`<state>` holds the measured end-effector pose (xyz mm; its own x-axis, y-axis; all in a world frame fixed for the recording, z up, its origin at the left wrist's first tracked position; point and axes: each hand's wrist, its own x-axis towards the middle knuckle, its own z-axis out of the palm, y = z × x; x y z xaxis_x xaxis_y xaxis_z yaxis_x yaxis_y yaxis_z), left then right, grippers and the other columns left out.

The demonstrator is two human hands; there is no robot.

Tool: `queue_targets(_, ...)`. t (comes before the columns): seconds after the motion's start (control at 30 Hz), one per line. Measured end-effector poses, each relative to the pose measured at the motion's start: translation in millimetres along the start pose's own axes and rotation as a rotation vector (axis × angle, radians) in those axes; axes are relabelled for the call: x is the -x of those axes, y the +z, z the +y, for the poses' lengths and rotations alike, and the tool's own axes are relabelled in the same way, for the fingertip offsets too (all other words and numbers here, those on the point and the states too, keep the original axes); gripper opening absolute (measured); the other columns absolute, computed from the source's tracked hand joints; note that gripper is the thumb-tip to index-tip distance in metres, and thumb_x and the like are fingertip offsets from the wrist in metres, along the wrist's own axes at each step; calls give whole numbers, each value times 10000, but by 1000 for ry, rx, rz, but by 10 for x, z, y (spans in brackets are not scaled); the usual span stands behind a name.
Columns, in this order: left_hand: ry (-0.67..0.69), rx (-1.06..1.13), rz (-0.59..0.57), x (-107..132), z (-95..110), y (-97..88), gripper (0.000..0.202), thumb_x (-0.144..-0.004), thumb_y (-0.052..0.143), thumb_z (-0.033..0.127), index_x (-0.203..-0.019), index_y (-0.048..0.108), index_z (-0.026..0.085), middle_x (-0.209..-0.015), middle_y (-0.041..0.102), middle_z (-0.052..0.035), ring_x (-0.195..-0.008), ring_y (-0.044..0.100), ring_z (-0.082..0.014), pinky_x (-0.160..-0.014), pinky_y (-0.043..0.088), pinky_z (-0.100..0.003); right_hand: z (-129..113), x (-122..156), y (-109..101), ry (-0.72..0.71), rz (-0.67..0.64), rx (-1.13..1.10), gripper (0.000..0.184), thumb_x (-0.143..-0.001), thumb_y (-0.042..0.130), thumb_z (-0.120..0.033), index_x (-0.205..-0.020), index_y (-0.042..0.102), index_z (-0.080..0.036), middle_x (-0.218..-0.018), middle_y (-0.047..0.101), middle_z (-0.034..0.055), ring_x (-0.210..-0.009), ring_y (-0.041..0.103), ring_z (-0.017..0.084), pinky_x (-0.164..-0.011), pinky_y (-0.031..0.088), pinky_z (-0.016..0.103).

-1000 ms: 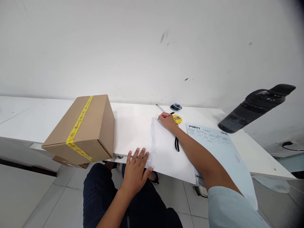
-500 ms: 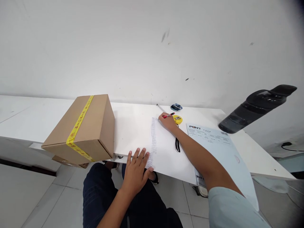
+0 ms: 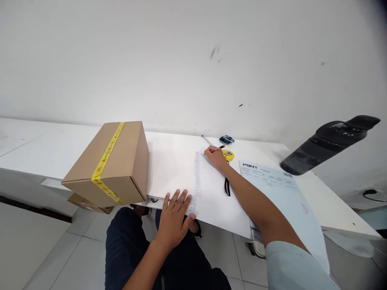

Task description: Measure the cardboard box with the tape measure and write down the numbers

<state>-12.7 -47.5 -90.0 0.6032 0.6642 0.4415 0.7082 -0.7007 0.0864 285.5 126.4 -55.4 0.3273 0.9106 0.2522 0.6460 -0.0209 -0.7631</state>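
My right hand [image 3: 215, 158] is closed round a red pen [image 3: 218, 149], with its tip down near the top of a strip of small dark handwriting [image 3: 197, 177] on a white surface. Whether that is a sheet of paper or the desk top, I cannot tell. Flat at the desk's front edge lies my left hand [image 3: 175, 215], fingers spread, beside the lower end of the writing. Just right of the pen sits a yellow tape measure [image 3: 228, 155], its black strap [image 3: 227, 187] trailing toward me beside my forearm.
A taped cardboard box [image 3: 121, 153] stands on the left of the white desk [image 3: 169, 157]. A light blue printed sheet [image 3: 269, 189] lies partly under my right arm. Behind it stands a dark bottle [image 3: 320, 145]. A small blue-black item [image 3: 226, 139] and a thin grey stick [image 3: 206, 139] lie near the wall.
The view has shifted slightly, so the box, bottle and desk items appear a little further right and lower. Both hands keep nearly the same places, the right still holding the pen.
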Motion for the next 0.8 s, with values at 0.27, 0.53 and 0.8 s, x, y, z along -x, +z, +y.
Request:
queue_targets(0.27, -7, 55, 26, 5, 22, -80, 509, -1048, 442, 438, -1525, 472, 264, -1561, 508, -44, -1479, 430, -246, -1237, 331, -485, -188, 152, 51, -245, -91, 330, 293, -834, 526, -173, -1058, 708, -224, -1141, 668, 98, -920, 614, 239, -761, 444, 329)
queue_targets(0.53, -19, 68, 75, 10, 31, -77, 461, -1050, 440, 437, -1459, 553, 255, -1519, 556, -43, -1430, 495, -256, -1182, 392, -488, -248, 176, -204, 19, 86, 630, 545, -940, 401, -210, -1468, 491, -110, -1418, 521, 270, -1297, 489, 416, -1026, 367, 561)
queue_targets(0.8, -35, 98, -68, -109, 50, -228, 455, -1021, 450, 555, -1332, 649, 289, -1424, 643, -35, -1302, 599, -279, -1055, 477, -479, 72, 445, -525, 334, 34, 632, 664, -897, 442, -599, -1303, 595, -95, -1467, 505, 311, -1487, 301, 475, -1124, 283, 682)
